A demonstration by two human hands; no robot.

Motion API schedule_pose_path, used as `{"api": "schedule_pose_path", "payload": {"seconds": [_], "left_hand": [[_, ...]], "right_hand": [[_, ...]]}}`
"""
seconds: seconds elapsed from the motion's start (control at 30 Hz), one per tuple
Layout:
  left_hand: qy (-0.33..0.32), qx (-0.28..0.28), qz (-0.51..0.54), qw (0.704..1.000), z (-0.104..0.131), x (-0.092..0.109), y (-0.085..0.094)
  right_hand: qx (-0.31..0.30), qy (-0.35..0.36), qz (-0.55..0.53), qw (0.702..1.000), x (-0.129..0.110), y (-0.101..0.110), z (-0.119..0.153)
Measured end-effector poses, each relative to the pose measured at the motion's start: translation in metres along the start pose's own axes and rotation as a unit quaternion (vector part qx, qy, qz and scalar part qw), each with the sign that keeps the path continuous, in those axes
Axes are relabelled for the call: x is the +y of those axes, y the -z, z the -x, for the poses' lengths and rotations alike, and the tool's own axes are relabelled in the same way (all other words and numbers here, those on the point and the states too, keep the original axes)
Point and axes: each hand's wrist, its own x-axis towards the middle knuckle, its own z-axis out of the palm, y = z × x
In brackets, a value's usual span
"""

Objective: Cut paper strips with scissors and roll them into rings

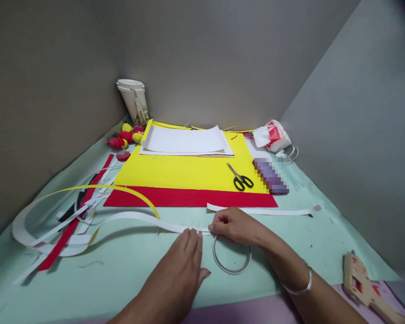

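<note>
Your left hand [178,267] lies palm down, fingers straight and together, thumb held apart, its fingertips on a long white strip [138,218], probably to keep it flat against its own curl. Your right hand [241,227] is nearly closed, thumb and forefinger pinching at the strip's end, perhaps for fine control; whether tape is caught there too, you cannot tell. Beneath that hand is a thin ring [232,272], apparently a roll of narrow tape, within easy reach. The strip runs leftward along the green cloth [273,265] and bends in a wide loop, leaving its working end between your hands. Just beyond lies a shorter white strip [276,212]. Farther out, black-handled scissors [243,181] rest closed on a yellow sheet [175,173], handles towards you, handy for picking up. A glue gun [359,281] lies at far right, out of the way.
</note>
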Motion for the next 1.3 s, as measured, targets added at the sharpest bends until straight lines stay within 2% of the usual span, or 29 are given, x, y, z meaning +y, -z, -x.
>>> {"api": "schedule_pose_path", "payload": {"seconds": [0.23, 0.73, 1.17, 1.3], "left_hand": [[0.0, -0.001, 0.03, 1.0, -0.002, -0.002, 0.0], [0.011, -0.077, 0.055, 0.995, -0.008, -0.003, 0.006], [0.006, -0.098, 0.06, 0.993, -0.01, -0.005, 0.011], [0.008, -0.084, 0.053, 0.995, -0.01, -0.005, 0.009]], "right_hand": [[0.012, -0.004, 0.014, 1.0, -0.004, -0.001, 0.001], [0.027, -0.001, 0.029, 0.999, -0.006, -0.002, 0.001], [0.02, -0.016, 0.035, 0.999, -0.008, -0.002, 0.003], [0.024, -0.014, 0.039, 0.999, -0.008, -0.002, 0.002]]}}
